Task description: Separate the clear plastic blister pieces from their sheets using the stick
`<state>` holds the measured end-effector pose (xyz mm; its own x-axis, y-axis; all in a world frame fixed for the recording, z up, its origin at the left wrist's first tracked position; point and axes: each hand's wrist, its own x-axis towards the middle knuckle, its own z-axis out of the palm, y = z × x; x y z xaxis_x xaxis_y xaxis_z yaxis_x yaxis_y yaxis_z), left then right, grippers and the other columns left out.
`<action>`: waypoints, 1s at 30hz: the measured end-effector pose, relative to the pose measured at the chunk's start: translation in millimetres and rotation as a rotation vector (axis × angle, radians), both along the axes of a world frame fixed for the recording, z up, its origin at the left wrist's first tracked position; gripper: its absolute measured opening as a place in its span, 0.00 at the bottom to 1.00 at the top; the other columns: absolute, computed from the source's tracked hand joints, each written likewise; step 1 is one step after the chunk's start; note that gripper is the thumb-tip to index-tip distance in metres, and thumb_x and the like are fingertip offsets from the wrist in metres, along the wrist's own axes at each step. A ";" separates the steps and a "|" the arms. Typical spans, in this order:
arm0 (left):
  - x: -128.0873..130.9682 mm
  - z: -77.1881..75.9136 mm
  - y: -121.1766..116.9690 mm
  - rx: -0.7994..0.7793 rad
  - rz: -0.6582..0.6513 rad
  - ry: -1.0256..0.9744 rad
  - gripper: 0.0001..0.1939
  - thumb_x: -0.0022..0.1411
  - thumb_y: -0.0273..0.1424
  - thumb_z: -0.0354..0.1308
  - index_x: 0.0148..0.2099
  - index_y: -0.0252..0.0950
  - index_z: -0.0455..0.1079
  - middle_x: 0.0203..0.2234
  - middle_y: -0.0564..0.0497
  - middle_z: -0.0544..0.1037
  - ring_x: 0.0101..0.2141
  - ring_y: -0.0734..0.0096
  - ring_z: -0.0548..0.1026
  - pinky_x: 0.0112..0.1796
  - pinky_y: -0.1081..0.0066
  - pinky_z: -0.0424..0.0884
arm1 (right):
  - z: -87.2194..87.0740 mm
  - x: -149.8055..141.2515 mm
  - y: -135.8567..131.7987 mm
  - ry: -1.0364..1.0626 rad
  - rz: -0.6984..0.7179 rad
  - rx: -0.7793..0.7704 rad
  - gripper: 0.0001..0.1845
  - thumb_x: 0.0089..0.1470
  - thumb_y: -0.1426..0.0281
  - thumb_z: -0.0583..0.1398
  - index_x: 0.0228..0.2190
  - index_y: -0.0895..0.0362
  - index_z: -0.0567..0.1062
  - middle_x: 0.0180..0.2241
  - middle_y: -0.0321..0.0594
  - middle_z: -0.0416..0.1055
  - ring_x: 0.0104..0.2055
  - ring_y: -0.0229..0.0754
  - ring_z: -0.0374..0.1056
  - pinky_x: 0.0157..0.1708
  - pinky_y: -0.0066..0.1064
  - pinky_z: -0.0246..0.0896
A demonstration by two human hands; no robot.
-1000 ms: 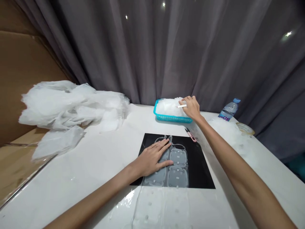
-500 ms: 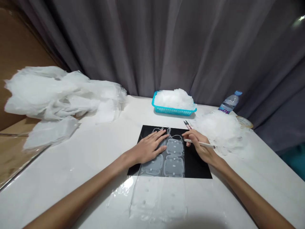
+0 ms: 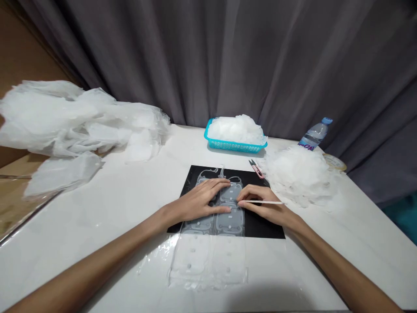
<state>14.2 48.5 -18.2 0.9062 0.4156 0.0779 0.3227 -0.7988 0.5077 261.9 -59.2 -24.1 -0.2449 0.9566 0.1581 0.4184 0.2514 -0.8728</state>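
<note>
A clear plastic sheet with rounded rectangular panels lies partly over a black mat and partly over the white table. My left hand rests flat on it, fingers spread, covering some left panels. At the sheet's right edge, my right hand pinches a slim white pen-like tool. The fingers hide its working tip, so its kind is unclear. Loose strips of clear trim curl at the sheet's far end. Thread snips with reddish handles lie just beyond my right hand.
A blue basket of white translucent pieces stands at the back. More pieces are heaped at right, near a water bottle and a tape roll. A large pile of cloudy sheets lies at left, beside cardboard.
My right hand has come left and down to the sheet's edge with the tool. My left hand stays flat on the sheet. The camera view has shifted slightly.
</note>
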 end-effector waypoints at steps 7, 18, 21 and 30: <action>4.2 -3.4 1.2 0.058 0.026 -0.006 0.43 0.65 0.61 0.57 0.72 0.40 0.60 0.70 0.42 0.66 0.67 0.47 0.66 0.65 0.50 0.63 | 0.8 -2.8 -3.5 -0.083 0.048 0.120 0.08 0.67 0.62 0.62 0.41 0.52 0.80 0.41 0.41 0.79 0.43 0.45 0.75 0.45 0.36 0.70; 6.7 -5.7 -0.1 0.108 0.050 -0.017 0.45 0.63 0.63 0.58 0.71 0.38 0.64 0.68 0.43 0.68 0.66 0.48 0.68 0.64 0.51 0.64 | -4.0 -4.6 -3.1 -0.105 0.055 0.152 0.07 0.68 0.64 0.61 0.40 0.53 0.78 0.41 0.40 0.79 0.44 0.45 0.75 0.48 0.36 0.68; 7.1 -5.8 0.4 0.103 0.053 -0.019 0.45 0.62 0.63 0.58 0.70 0.39 0.64 0.68 0.44 0.69 0.66 0.48 0.69 0.64 0.51 0.64 | -4.3 -5.4 -3.4 -0.107 0.060 0.162 0.07 0.69 0.64 0.60 0.41 0.52 0.78 0.42 0.40 0.78 0.45 0.45 0.75 0.48 0.37 0.69; 7.4 -7.5 -0.2 0.092 0.054 -0.046 0.44 0.61 0.63 0.60 0.70 0.41 0.65 0.67 0.45 0.70 0.65 0.47 0.69 0.64 0.51 0.63 | -9.1 -8.1 -7.8 -0.215 0.116 0.281 0.06 0.72 0.68 0.56 0.44 0.52 0.73 0.44 0.42 0.75 0.49 0.44 0.72 0.51 0.38 0.70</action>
<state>21.6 48.3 -25.7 0.8774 0.4527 0.1587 0.3444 -0.8248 0.4484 253.7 -67.0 -33.2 -0.4058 0.8469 0.3438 0.5391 0.5255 -0.6582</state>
